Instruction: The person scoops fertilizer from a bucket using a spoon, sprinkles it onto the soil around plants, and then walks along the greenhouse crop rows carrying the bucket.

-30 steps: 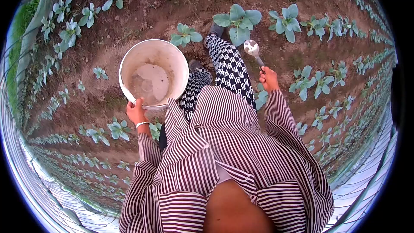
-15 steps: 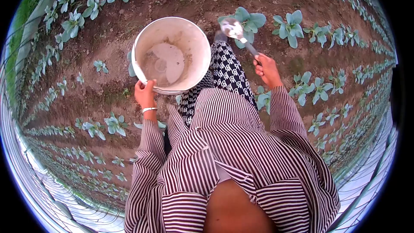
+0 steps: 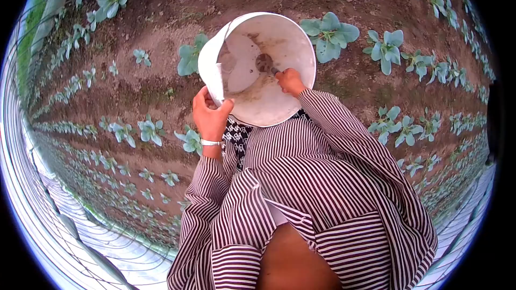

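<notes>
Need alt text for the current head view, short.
A person's left hand grips the rim of a white bucket while the right hand holds a scoop inside it. The wearer's striped shirt fills the lower middle; around them, rows of leafy green plants grow in brown soil.

The white bucket (image 3: 290,37) is tilted, its round mouth facing the camera, with brown staining on the inner wall and base. The scoop (image 3: 264,63) sits within the bucket's mouth, its rounded head near the middle, its dark handle angled toward the right rim.
</notes>
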`<state>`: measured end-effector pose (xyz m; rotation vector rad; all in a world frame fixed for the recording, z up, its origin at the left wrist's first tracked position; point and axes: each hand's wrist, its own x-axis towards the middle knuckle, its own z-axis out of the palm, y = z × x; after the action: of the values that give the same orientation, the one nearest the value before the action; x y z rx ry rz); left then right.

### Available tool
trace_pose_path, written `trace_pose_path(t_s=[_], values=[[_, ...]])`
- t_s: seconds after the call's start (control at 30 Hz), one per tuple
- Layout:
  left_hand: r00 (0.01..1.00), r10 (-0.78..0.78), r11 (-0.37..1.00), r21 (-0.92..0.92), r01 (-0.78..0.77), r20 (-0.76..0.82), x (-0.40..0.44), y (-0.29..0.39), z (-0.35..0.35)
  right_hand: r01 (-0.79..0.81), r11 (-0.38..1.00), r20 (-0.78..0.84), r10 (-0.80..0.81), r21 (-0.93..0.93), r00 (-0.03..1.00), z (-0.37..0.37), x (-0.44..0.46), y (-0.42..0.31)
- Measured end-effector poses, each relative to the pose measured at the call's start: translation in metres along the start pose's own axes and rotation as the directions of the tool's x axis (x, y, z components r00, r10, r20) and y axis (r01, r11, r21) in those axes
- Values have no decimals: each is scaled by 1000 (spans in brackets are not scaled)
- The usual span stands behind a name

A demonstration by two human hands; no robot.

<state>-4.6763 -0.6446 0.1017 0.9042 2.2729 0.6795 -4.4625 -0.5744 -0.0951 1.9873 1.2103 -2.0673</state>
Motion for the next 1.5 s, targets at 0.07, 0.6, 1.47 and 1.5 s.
trace_pose_path(t_s=[0.07, 0.6, 1.47, 1.5], values=[[999, 40, 998, 52, -41, 8, -4, 5, -5, 21, 993, -23, -24, -116, 999, 11, 13, -1], [972, 211, 975, 48, -217, 101, 66, -115, -140, 39, 721, 129, -176, 692, 976, 173, -33, -64], [890, -421, 884, -297, 361, -173, 86, -339, -254, 83, 781, -144, 9, 619, 989, 190, 0, -23], [875, -457, 862, -322, 392, -158, 82, -334, -258, 71, 842, -192, 40, 534, 981, 191, 26, -20]])
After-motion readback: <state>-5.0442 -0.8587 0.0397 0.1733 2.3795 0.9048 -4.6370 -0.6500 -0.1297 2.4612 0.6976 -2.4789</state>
